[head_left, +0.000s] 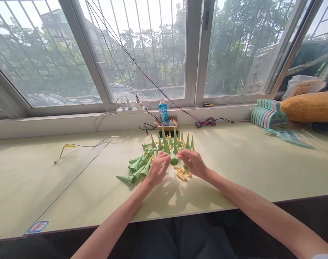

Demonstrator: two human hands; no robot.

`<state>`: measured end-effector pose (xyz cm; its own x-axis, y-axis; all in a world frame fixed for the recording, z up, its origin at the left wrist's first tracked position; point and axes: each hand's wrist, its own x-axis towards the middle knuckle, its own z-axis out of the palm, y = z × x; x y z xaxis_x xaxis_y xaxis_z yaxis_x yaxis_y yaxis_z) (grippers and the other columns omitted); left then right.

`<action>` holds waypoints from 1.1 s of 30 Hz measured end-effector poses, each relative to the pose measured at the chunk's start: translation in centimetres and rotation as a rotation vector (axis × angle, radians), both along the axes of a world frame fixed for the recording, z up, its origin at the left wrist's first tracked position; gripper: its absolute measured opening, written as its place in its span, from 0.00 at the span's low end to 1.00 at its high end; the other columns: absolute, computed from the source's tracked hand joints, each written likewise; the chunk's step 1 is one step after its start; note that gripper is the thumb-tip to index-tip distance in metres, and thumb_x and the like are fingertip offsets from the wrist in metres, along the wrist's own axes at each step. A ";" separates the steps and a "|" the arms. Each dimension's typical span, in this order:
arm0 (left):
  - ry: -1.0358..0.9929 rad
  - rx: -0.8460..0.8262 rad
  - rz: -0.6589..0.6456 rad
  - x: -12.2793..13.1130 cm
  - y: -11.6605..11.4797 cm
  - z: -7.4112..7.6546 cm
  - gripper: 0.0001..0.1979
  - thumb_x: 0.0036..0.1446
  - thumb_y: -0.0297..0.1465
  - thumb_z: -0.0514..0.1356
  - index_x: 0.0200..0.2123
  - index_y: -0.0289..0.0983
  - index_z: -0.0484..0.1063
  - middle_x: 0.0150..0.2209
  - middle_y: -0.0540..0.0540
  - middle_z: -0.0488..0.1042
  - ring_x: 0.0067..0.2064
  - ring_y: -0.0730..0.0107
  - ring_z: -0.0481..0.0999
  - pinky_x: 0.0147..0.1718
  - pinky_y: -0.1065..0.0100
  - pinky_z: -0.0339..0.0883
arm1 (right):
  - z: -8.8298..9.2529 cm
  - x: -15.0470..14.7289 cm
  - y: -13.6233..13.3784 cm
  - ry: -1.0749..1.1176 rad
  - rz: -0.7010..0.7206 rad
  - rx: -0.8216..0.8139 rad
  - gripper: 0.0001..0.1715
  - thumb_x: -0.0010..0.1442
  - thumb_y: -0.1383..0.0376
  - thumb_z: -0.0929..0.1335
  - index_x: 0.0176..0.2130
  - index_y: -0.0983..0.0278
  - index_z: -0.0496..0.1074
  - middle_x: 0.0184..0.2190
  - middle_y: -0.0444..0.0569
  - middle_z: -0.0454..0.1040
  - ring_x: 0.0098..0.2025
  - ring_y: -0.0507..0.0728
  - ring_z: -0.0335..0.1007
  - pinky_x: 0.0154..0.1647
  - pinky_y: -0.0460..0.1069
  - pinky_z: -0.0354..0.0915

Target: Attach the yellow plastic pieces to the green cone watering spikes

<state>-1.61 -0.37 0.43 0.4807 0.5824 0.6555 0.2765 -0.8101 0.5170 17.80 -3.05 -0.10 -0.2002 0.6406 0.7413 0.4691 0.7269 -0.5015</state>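
Observation:
Between my two hands is a green plastic watering spike (174,159), its open round end facing me. My left hand (158,168) is closed at the spike's left side, fingers wrapped against it. On the other side my right hand (193,162) is pinched, its fingertips close to the spike's rim; whatever they hold is too small to make out. Just below lie several small yellow plastic pieces (181,174). More green spikes (138,166) lie in a heap left of my left hand. Behind my hands, several others (164,136) stand point up among scattered yellow pieces.
A blue bottle (163,113) stands by a small cardboard box (169,126) near the window sill. Coiled red and black cable (205,122) lies to its right. At the far right are pastel plastic items (270,113) and an orange plush roll (309,107). A thin cable (82,146) crosses the table's left.

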 end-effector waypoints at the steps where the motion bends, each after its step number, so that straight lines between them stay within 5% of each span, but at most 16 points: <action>1: 0.002 0.000 -0.011 0.0 -0.1 0.1 0.26 0.69 0.43 0.45 0.22 0.37 0.66 0.29 0.44 0.72 0.38 0.62 0.68 0.39 0.60 0.66 | 0.0 0.0 0.0 0.000 -0.003 -0.006 0.21 0.70 0.55 0.59 0.34 0.64 0.70 0.26 0.47 0.70 0.26 0.52 0.61 0.28 0.46 0.57; 9: 0.032 0.043 -0.017 -0.1 -0.5 0.4 0.12 0.64 0.37 0.57 0.43 0.38 0.75 0.44 0.41 0.74 0.47 0.59 0.71 0.46 0.58 0.68 | -0.2 0.2 0.2 -0.005 -0.035 -0.077 0.27 0.70 0.51 0.56 0.26 0.63 0.62 0.21 0.42 0.60 0.23 0.50 0.52 0.25 0.46 0.53; 17: 0.040 0.153 0.011 0.1 -0.3 -0.3 0.17 0.62 0.32 0.60 0.54 0.43 0.70 0.47 0.41 0.69 0.48 0.59 0.71 0.44 0.58 0.71 | 0.2 -0.1 -0.2 -0.021 -0.054 -0.097 0.27 0.70 0.50 0.55 0.23 0.61 0.51 0.18 0.39 0.52 0.20 0.49 0.46 0.23 0.46 0.49; 28: 0.004 0.220 0.140 0.4 0.1 -0.4 0.11 0.63 0.31 0.58 0.49 0.41 0.70 0.44 0.43 0.71 0.47 0.62 0.71 0.45 0.59 0.69 | -0.1 -0.4 0.1 0.087 -0.090 -0.145 0.26 0.69 0.49 0.58 0.26 0.63 0.62 0.19 0.41 0.58 0.21 0.49 0.51 0.24 0.45 0.52; 33: -0.018 0.165 0.190 0.3 0.1 -0.2 0.14 0.68 0.36 0.51 0.34 0.38 0.72 0.34 0.44 0.73 0.40 0.64 0.70 0.41 0.61 0.67 | -0.3 -0.4 0.2 0.115 -0.102 -0.119 0.25 0.69 0.50 0.58 0.30 0.64 0.68 0.23 0.44 0.66 0.23 0.50 0.56 0.25 0.45 0.57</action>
